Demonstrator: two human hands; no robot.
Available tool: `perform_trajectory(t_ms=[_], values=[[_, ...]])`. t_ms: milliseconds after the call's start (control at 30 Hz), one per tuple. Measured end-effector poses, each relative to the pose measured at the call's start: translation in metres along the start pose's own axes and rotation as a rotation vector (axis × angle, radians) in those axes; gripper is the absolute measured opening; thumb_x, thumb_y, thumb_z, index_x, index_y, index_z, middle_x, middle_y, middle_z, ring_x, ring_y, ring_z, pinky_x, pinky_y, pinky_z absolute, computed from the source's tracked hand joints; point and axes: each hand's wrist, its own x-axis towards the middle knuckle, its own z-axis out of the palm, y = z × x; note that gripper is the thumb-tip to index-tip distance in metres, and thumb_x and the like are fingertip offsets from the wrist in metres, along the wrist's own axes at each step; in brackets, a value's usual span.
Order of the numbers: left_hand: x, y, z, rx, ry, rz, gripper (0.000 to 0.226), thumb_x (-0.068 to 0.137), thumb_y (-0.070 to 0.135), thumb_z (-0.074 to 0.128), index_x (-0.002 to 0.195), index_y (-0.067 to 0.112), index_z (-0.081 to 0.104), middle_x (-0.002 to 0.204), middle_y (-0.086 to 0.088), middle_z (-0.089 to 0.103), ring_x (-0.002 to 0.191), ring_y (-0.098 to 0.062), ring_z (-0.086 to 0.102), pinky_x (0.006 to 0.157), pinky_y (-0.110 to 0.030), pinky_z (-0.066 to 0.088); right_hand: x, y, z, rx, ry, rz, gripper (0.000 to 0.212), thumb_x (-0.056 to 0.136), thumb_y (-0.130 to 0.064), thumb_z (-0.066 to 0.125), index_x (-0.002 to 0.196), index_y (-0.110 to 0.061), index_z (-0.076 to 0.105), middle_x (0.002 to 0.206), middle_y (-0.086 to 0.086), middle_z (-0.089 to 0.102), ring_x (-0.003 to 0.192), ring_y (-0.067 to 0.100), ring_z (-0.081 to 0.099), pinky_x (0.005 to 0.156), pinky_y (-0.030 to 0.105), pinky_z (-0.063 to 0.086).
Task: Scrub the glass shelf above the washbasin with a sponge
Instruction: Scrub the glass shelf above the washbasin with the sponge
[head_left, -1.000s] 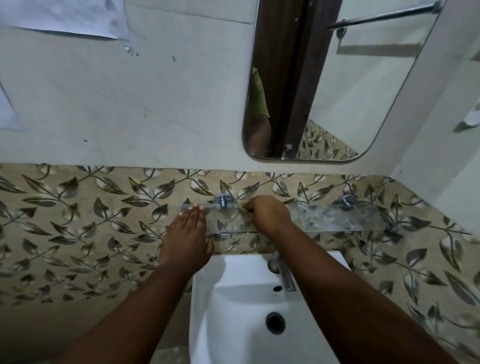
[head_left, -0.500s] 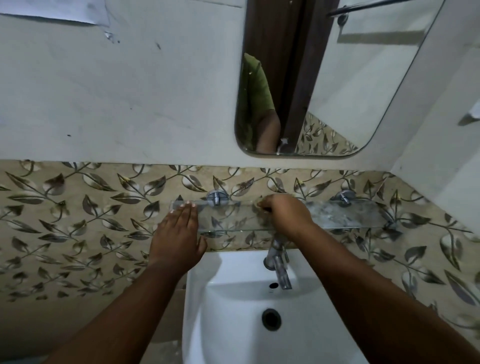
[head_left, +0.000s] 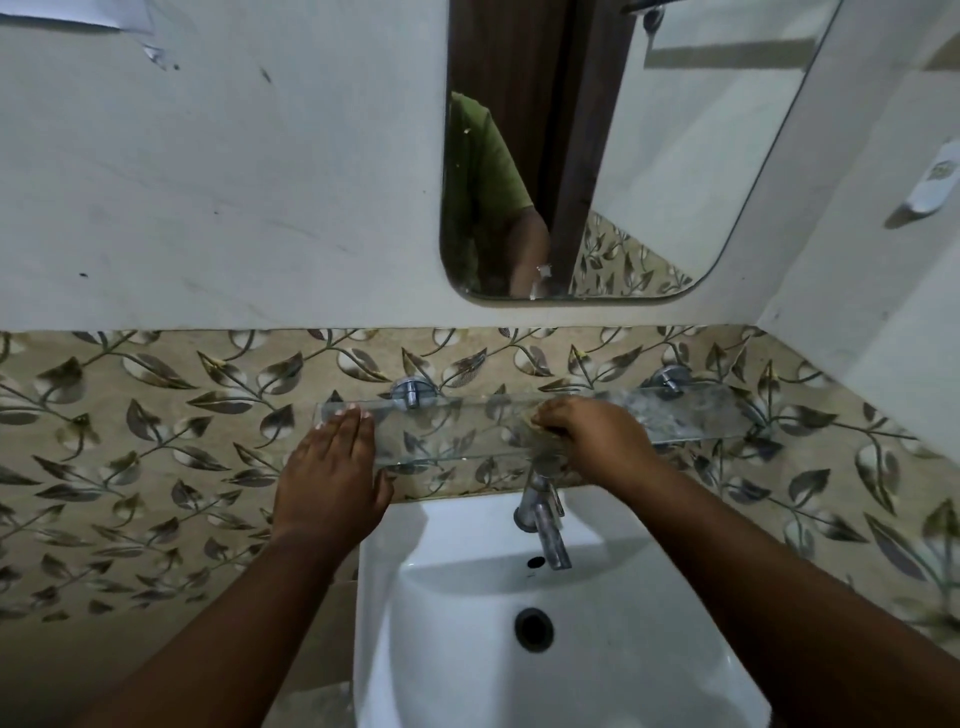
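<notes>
The glass shelf (head_left: 696, 415) runs along the leaf-patterned tiles above the white washbasin (head_left: 467, 649), held by two chrome brackets. My left hand (head_left: 332, 467) lies flat with its fingers together on the shelf's left end. My right hand (head_left: 587, 441) is curled over a yellowish sponge (head_left: 537, 423) pressed on the middle of the shelf; only a sliver of the sponge shows at the fingertips. The shelf's right part looks smeared and cloudy.
A chrome tap (head_left: 543, 519) stands just below my right hand, over the basin's drain (head_left: 533, 629). A mirror (head_left: 597, 156) hangs above the shelf. The side wall closes in at right, with a white fitting (head_left: 932, 187) on it.
My right hand with the sponge has slid rightward along the shelf, from near the left bracket to above the tap. My left hand stays on the left end.
</notes>
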Motion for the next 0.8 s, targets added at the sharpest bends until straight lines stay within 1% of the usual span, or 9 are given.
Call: perform_trajectory(t_ms=[133,233,267,367,467,533,600,700,800], values=[[0.001,0.002,-0.003,0.000,0.007,-0.004,0.075,0.077,0.045,0.050,0.138,0.000,0.047,0.141,-0.022,0.051,0.131,-0.033,0.049,0.108,-0.045,0.036,0.024,-0.001,-0.006,-0.007,-0.009,0.064,0.037,0.086,-0.019,0.057,0.118,-0.033,0.070,0.110,-0.001,0.071,0.096,0.027,0.066,0.076,0.037,0.055],[0.000,0.003,-0.005,0.008,0.005,-0.003,0.075,0.078,0.045,0.050,0.138,0.000,0.046,0.141,-0.022,0.051,0.131,-0.033,0.049,0.108,-0.045,0.036,0.036,-0.023,0.001,0.022,0.007,0.075,0.032,0.086,-0.020,0.062,0.114,-0.033,0.070,0.105,-0.001,0.072,0.093,0.025,0.067,0.073,0.033,0.053],[0.000,0.003,-0.005,0.007,0.000,-0.004,0.076,0.078,0.046,0.049,0.139,0.001,0.045,0.142,-0.022,0.050,0.132,-0.033,0.048,0.109,-0.045,0.035,0.035,-0.030,0.005,0.026,0.017,0.048,0.035,0.086,-0.019,0.063,0.116,-0.034,0.069,0.106,-0.002,0.071,0.094,0.025,0.067,0.072,0.032,0.052],[0.000,0.002,-0.003,0.002,-0.009,0.001,0.075,0.081,0.047,0.046,0.141,0.002,0.043,0.144,-0.022,0.048,0.134,-0.033,0.046,0.110,-0.046,0.034,0.013,-0.036,0.010,0.050,0.028,-0.072,0.044,0.085,-0.011,0.054,0.121,-0.033,0.067,0.115,0.000,0.070,0.099,0.025,0.066,0.078,0.036,0.054],[0.001,0.001,-0.002,-0.005,-0.015,-0.002,0.075,0.081,0.046,0.044,0.141,0.001,0.043,0.145,-0.022,0.047,0.134,-0.034,0.045,0.110,-0.046,0.033,-0.012,-0.016,0.006,0.040,0.032,-0.102,0.035,0.090,-0.018,0.058,0.122,-0.030,0.067,0.122,-0.005,0.069,0.105,0.019,0.064,0.086,0.034,0.053],[0.001,0.001,-0.003,-0.008,-0.017,-0.005,0.075,0.081,0.046,0.045,0.141,0.001,0.043,0.145,-0.022,0.047,0.134,-0.034,0.045,0.110,-0.046,0.033,-0.023,0.008,0.001,0.025,0.032,-0.049,0.036,0.090,-0.015,0.063,0.123,-0.029,0.067,0.124,-0.007,0.068,0.107,0.017,0.063,0.090,0.030,0.050],[0.001,0.002,-0.004,-0.013,-0.019,-0.003,0.074,0.081,0.045,0.047,0.140,0.001,0.044,0.144,-0.023,0.047,0.133,-0.034,0.046,0.110,-0.046,0.034,-0.021,0.033,-0.004,0.013,0.024,0.044,0.041,0.088,-0.010,0.062,0.124,-0.029,0.067,0.124,-0.005,0.068,0.108,0.017,0.063,0.092,0.032,0.050],[0.000,0.002,-0.004,-0.016,-0.028,-0.012,0.074,0.081,0.044,0.047,0.140,0.001,0.044,0.144,-0.023,0.048,0.133,-0.034,0.046,0.110,-0.046,0.034,-0.001,0.050,-0.010,-0.025,-0.006,0.142,0.045,0.089,-0.008,0.057,0.127,-0.030,0.065,0.123,0.000,0.068,0.108,0.023,0.063,0.087,0.036,0.052],[0.000,0.002,-0.005,-0.019,-0.033,-0.021,0.074,0.080,0.044,0.046,0.140,0.001,0.044,0.144,-0.022,0.048,0.133,-0.034,0.046,0.110,-0.047,0.034,0.021,0.040,-0.006,-0.028,0.005,0.149,0.045,0.090,-0.011,0.056,0.126,-0.035,0.065,0.120,0.001,0.069,0.103,0.025,0.065,0.081,0.036,0.053]])
